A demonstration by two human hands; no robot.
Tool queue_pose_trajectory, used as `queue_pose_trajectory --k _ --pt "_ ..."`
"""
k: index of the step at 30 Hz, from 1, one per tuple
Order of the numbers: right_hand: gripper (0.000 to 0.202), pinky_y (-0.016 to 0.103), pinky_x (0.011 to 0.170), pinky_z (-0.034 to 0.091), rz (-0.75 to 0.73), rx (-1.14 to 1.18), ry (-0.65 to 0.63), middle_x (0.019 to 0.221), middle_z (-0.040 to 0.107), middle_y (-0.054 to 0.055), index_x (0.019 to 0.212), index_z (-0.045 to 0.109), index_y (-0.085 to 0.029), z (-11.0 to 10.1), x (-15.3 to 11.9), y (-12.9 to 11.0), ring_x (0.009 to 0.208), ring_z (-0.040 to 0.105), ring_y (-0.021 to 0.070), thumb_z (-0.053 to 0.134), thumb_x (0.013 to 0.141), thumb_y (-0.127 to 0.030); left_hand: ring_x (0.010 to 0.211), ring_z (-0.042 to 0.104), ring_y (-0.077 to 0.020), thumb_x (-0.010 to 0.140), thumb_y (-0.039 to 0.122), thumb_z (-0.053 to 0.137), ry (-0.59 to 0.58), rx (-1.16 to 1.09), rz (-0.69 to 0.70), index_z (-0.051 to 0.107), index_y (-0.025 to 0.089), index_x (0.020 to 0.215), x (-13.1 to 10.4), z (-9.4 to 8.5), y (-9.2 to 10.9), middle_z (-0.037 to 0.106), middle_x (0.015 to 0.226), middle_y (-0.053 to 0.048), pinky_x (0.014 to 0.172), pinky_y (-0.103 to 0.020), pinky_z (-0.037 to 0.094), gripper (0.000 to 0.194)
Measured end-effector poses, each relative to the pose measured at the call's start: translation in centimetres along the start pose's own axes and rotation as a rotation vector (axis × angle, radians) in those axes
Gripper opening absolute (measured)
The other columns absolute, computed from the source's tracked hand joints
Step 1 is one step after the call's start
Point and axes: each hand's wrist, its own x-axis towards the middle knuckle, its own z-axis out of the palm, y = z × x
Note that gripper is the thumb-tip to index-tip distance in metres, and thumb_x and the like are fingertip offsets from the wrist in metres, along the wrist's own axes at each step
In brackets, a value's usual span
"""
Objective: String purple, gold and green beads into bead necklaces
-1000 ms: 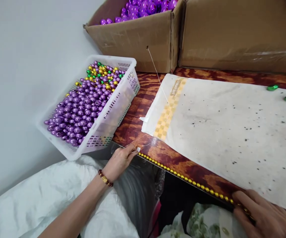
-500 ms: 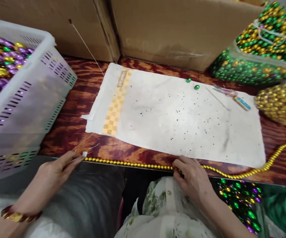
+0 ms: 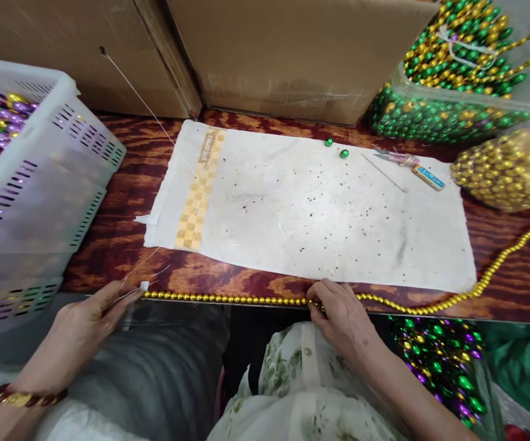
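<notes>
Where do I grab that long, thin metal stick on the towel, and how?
Pinch the metal stick near its middle, coming down from above, with a fingertip on each long side. It is straight and thin and lies flat on the white towel, so the middle should balance best. Better leave the ends alone: they might be sharp, I can't tell.
</notes>
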Motion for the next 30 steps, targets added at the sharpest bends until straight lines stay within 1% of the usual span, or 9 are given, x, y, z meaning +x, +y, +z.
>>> queue_pose_trajectory --k 6,10,13,16,21,26,28,30 --pt "0.016 0.034 0.077 0.036 -0.030 0.147 -0.084 0.095 0.059 0.005 0.093 0.057 -0.019 -1.0 -0.5 0.6 0.087 0.053 0.0212 0.048 0.091 -0.007 0.089 0.072 -0.0213 0.085 0.055 0.038 -0.030 0.007 -0.028 0.061 0.024 0.110 0.1 -0.4 0.4 0.073 0.107 0.000 0.067 -0.022 0.050 0.046" --pt "0.019 0.035 0.079 0.037 -0.059 0.175 -0.078 0.097 0.059 0.005 0.098 0.057 -0.019 -1.2 -0.7 0.8 0.090 0.053 0.0215 0.048 0.090 -0.005 0.091 0.072 -0.0216 0.085 0.055 0.038 -0.041 -0.001 -0.049 0.061 0.024 0.108 0.1 -0.6 0.5 0.073 0.107 0.000 0.068 -0.023 0.050 0.045" --pt "0.018 0.034 0.076 0.038 -0.042 0.178 -0.054 0.093 0.060 0.004 0.093 0.055 -0.018 -1.1 -0.5 0.8 0.086 0.053 0.0202 0.050 0.086 -0.002 0.091 0.071 -0.0213 0.084 0.055 0.040 -0.053 -0.015 -0.067 0.062 0.024 0.105 0.1 -0.6 0.6 0.073 0.106 0.000 0.068 -0.022 0.051 0.044" --pt "0.019 0.032 0.074 0.037 -0.020 0.168 -0.022 0.087 0.059 0.002 0.086 0.055 -0.018 -0.7 -0.4 0.7 0.081 0.052 0.0189 0.051 0.082 0.000 0.090 0.072 -0.0207 0.083 0.054 0.041 -0.039 -0.030 -0.062 0.062 0.024 0.106 0.1 -0.6 0.5 0.073 0.107 0.001 0.069 -0.021 0.051 0.043" --pt "0.020 0.033 0.074 0.037 -0.024 0.113 0.010 0.086 0.058 0.004 0.083 0.058 -0.018 -0.1 -0.5 0.7 0.080 0.052 0.0198 0.050 0.080 0.000 0.089 0.072 -0.0206 0.083 0.052 0.044 -0.018 -0.038 -0.060 0.062 0.026 0.104 0.2 -0.7 0.6 0.074 0.103 0.003 0.066 -0.021 0.051 0.038" --pt "0.020 0.032 0.074 0.038 -0.041 0.083 0.017 0.087 0.058 0.004 0.085 0.057 -0.019 0.0 -0.6 0.8 0.080 0.052 0.0195 0.048 0.083 -0.001 0.083 0.073 -0.0217 0.083 0.052 0.045 -0.020 -0.058 -0.055 0.063 0.025 0.102 0.2 -0.9 1.1 0.074 0.101 0.001 0.064 -0.022 0.052 0.038" --pt "0.020 0.033 0.075 0.038 -0.063 0.082 0.005 0.090 0.059 0.005 0.090 0.056 -0.019 -0.1 -0.7 0.9 0.082 0.052 0.0196 0.047 0.085 -0.002 0.083 0.072 -0.0218 0.083 0.052 0.045 -0.004 -0.066 -0.039 0.063 0.025 0.103 0.1 -0.9 1.0 0.074 0.103 0.001 0.065 -0.022 0.052 0.038" --pt "0.020 0.034 0.076 0.039 -0.071 0.074 -0.028 0.093 0.059 0.006 0.095 0.056 -0.019 -0.3 -0.6 0.9 0.084 0.053 0.0205 0.046 0.087 -0.003 0.085 0.072 -0.0219 0.084 0.051 0.045 -0.014 -0.068 -0.028 0.063 0.025 0.105 0.0 -0.8 0.8 0.074 0.104 0.001 0.067 -0.022 0.052 0.038"
